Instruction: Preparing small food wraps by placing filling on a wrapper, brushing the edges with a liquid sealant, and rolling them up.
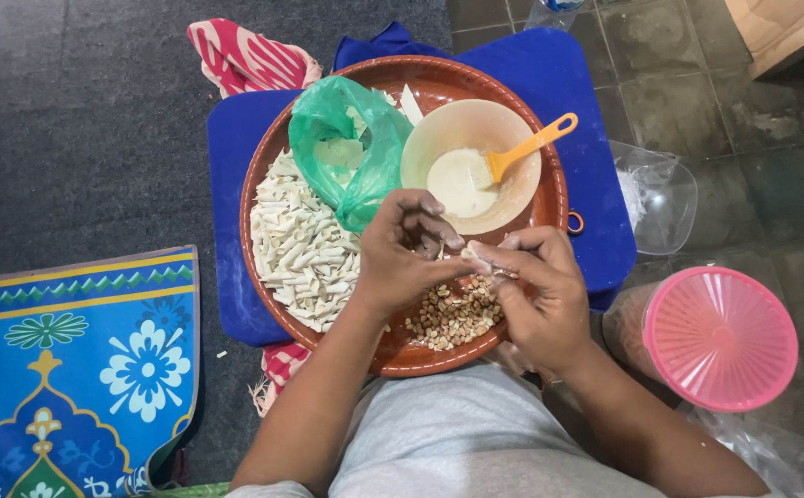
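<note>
- Dark grey carpet (pixel 79 120) meets worn floor tiles (pixel 743 138) under you, and a blue mat (pixel 236 184) bridges the two with a round brown tray (pixel 420 361) resting on it.
- Your left hand (pixel 402 254) and right hand (pixel 536 295) meet over the tray's near half — fingertips pinched together on a small pale pastry piece (pixel 477 258), both hands closed around it (what is inside it, you cannot tell).
- Just below your hands lies a heap of peanuts (pixel 448 318) on the tray.
- Left of them sits a pile of rolled white pastry sticks (pixel 300 249), filling the tray's left side.
- A green plastic bag (pixel 346 148) lies at the tray's far side, touching a beige bowl (pixel 439 134) of white paste with an orange-handled brush (pixel 526 148) leaning in it.
- On your right stands a jar with a pink lid (pixel 720 337); beyond it, a clear plastic container (pixel 660 194).
- A patterned blue cloth (pixel 70 369) lies on the carpet at your left, and a red-and-white cloth (pixel 245 55) peeks out past the mat.
</note>
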